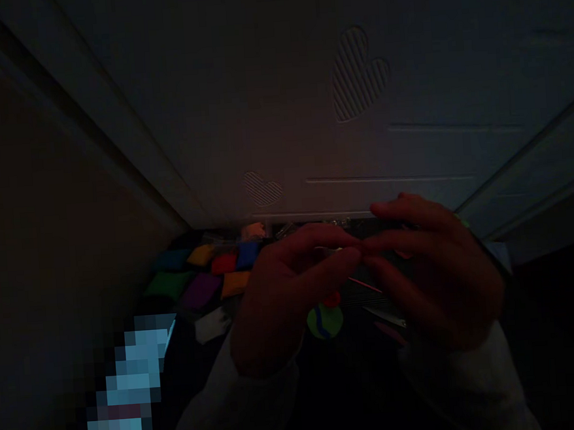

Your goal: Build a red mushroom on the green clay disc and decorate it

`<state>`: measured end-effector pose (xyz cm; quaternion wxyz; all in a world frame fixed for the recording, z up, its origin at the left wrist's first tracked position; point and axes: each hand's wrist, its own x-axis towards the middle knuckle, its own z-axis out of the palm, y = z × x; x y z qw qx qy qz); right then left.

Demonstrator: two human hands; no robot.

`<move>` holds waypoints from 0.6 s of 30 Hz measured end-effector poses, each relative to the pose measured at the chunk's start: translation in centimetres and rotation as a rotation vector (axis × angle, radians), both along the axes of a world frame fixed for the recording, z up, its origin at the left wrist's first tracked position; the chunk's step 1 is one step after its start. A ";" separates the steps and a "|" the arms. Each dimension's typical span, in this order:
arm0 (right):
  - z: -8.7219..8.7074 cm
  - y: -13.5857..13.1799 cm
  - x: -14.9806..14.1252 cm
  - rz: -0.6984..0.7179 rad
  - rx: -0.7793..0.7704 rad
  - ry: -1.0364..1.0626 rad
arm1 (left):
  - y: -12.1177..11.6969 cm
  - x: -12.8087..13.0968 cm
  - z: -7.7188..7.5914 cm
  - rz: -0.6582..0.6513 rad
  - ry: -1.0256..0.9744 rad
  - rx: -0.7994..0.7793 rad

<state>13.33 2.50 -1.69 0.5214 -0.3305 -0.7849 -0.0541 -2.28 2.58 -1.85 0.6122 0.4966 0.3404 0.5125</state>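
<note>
In dim light, my left hand (297,299) and my right hand (433,277) meet at their fingertips in front of the white panel. Both have thumb and forefinger pinched together. Whatever sits between the fingertips is too small and dark to make out. Below them lies a green round piece (319,324) with a wavy blue stripe. A small red piece (331,299) touches its upper edge. Near my right hand are a thin pinkish stick (365,285), a pointed metal blade (385,315) and a dull pink flat tool (389,332).
Several coloured soft packets, among them a green one (169,285), a purple one (201,290) and a blue one (248,254), lie at the left. A torn white packet (212,325) is closer. A bright pixelated screen (127,390) stands lower left. A white panel with embossed hearts (358,76) rises behind.
</note>
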 end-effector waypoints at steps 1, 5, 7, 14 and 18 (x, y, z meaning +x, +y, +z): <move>0.0 0.0 0.0 0.004 0.005 0.010 | 0.0 0.0 0.0 0.004 -0.002 0.004; -0.1 0.0 0.0 0.003 -0.006 -0.006 | 0.0 0.0 0.0 -0.010 0.003 -0.009; 0.0 0.0 0.0 -0.001 -0.017 -0.024 | 0.0 -0.1 0.0 -0.018 -0.003 -0.021; 0.1 0.1 0.0 0.017 0.012 -0.002 | 0.4 0.0 -0.5 -0.105 -0.136 -0.042; -0.1 0.0 0.0 0.035 -0.005 0.007 | 0.8 0.2 -0.9 -0.283 -0.210 -0.100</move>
